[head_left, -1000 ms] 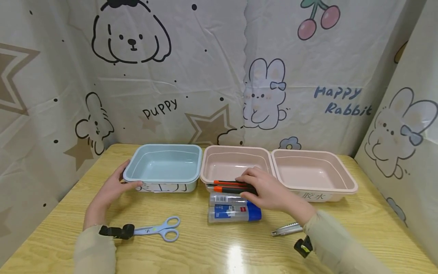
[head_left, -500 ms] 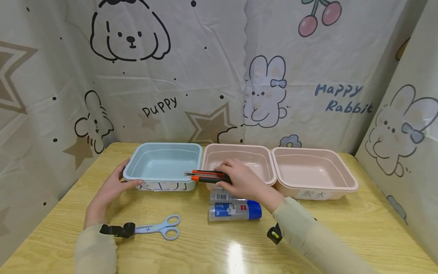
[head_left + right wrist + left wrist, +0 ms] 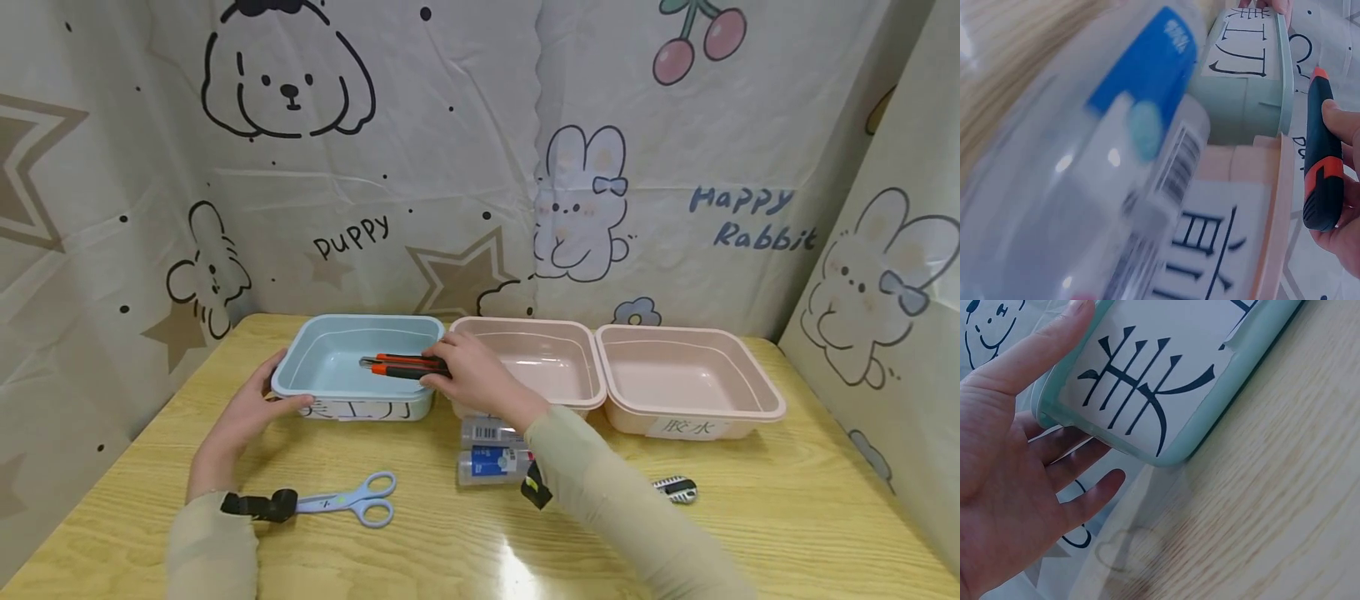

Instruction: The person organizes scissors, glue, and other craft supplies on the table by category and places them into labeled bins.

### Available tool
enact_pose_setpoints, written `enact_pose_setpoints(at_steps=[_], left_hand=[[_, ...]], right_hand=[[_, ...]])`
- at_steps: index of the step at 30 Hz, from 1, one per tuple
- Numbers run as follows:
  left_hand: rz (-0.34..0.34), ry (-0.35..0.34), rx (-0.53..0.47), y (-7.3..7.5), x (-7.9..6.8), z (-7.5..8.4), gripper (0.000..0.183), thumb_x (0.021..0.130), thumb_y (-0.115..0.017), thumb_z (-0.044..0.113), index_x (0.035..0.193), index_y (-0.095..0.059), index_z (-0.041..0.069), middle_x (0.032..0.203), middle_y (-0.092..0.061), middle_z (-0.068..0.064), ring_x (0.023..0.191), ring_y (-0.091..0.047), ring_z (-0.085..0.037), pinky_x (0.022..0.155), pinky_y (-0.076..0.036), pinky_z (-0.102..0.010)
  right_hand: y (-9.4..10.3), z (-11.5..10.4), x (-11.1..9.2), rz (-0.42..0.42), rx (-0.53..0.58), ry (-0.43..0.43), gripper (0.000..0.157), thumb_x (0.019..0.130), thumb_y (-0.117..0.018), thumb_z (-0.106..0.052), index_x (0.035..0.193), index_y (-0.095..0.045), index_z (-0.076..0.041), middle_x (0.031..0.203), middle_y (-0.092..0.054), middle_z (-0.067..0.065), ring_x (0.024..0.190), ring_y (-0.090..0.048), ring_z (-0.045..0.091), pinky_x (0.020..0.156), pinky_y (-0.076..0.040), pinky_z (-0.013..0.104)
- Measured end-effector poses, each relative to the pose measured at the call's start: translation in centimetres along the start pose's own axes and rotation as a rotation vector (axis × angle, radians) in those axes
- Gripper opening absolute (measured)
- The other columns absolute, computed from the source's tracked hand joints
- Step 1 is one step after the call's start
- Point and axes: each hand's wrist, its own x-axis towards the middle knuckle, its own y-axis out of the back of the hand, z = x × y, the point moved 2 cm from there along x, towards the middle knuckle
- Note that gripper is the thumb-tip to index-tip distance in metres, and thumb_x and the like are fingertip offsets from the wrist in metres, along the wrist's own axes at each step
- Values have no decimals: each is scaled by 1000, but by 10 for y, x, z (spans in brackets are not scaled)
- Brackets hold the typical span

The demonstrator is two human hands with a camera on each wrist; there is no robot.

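Wood-grain table [image 3: 420,558] carries the blue box [image 3: 330,365]; your right hand [image 3: 480,372], at its right end, grips the knives [image 3: 403,372], which reach leftward above it, lengthwise; your left hand [image 3: 243,412] holds its left corner.

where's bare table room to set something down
Bare table: between the scissors and clear bottles, and right of the silver cutter. Crowded: at the blue bin, with the left hand on it and right hand holding black-and-orange cutters over it, and around the bottles.

Your 2 arms [image 3: 615,500] were extended forward: the left hand [image 3: 242,412] had its thumb [image 3: 1035,359] spread from its fingers [image 3: 1088,507], the right hand [image 3: 480,375] was curled in a grip.
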Motion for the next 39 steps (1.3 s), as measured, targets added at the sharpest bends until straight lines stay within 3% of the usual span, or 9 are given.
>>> enact_pose_setpoints(at_steps=[8,20,33,39], left_hand=[[0,-2,-9,0,-1,1,102,78,-71,35,147,2,17,151,-9,-18,134,-13,-43,101,-20,-63],[-2,-21,-32,0,-2,2,100,79,-70,32,147,1,13,151,-9,-20,134,-14,-43,102,-19,-62],[-4,-12,-34,1,-3,2,101,78,-71,32,147,1,14,150,-11,-19,134,-14,-42,102,-19,-61],[-8,-12,-34,0,-2,2,101,78,-71,32,147,1,15,151,-10,-18,135,-13,-42,102,-19,-62]], right_hand=[[-12,-5,25,-75,-37,-21,40,86,-59,-41,113,-64,-13,102,-62,1,90,-54,15,82,-42,29],[-25,-16,42,-128,-45,-43,36,86,-59,-40,111,-65,-16,104,-63,0,95,-52,16,83,-42,28],[-40,-28,56,-124,-53,-70,38,83,-63,-40,112,-65,-16,108,-62,-1,98,-51,17,86,-41,27],[-45,-30,58,-73,-76,-84,36,82,-64,-40,108,-66,-17,104,-62,-2,94,-51,16,82,-42,29]])
